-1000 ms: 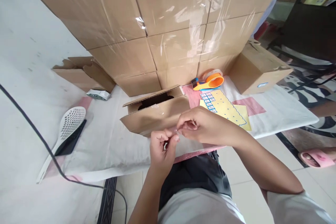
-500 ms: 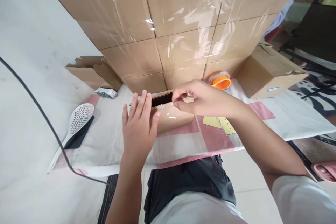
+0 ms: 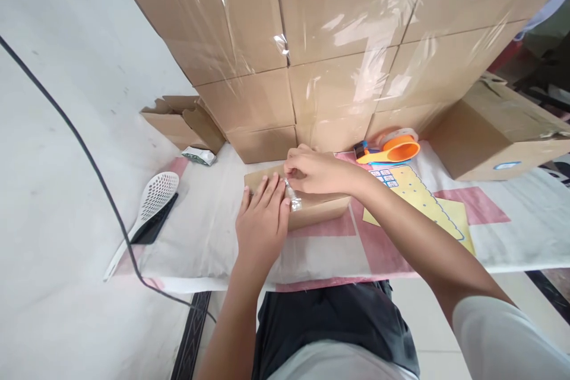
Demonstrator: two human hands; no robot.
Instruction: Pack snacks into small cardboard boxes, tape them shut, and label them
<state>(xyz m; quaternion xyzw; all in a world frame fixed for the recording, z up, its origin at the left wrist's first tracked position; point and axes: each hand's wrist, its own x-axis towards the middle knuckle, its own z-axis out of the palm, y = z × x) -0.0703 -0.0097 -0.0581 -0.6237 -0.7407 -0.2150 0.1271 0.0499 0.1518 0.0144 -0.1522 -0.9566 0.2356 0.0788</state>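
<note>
A small brown cardboard box [image 3: 318, 212] lies on the cloth in front of me, its top flaps closed or nearly so. My left hand [image 3: 262, 222] rests flat on its left part, fingers stretched out. Over the top of the box, my right hand [image 3: 307, 171] has its fingers curled in a pinch on a strip of clear tape [image 3: 294, 197]. The tape's lower end lies against the front of the box. My right fingertips partly hide the strip's upper end.
Behind stands a tall taped cardboard panel [image 3: 338, 80]. To the right are an orange tape dispenser [image 3: 398, 148], yellow paper cut-outs [image 3: 416, 196] and a larger box [image 3: 507, 130]. Leftward lie a white slotted spoon [image 3: 155, 196], a small packet [image 3: 199, 155], an open box [image 3: 171, 127] and a black cable [image 3: 98, 190].
The dark gap in the box top has closed. My right hand has come down onto the top, nearer my left hand, with the tape. The view has shifted, so things appear further right.
</note>
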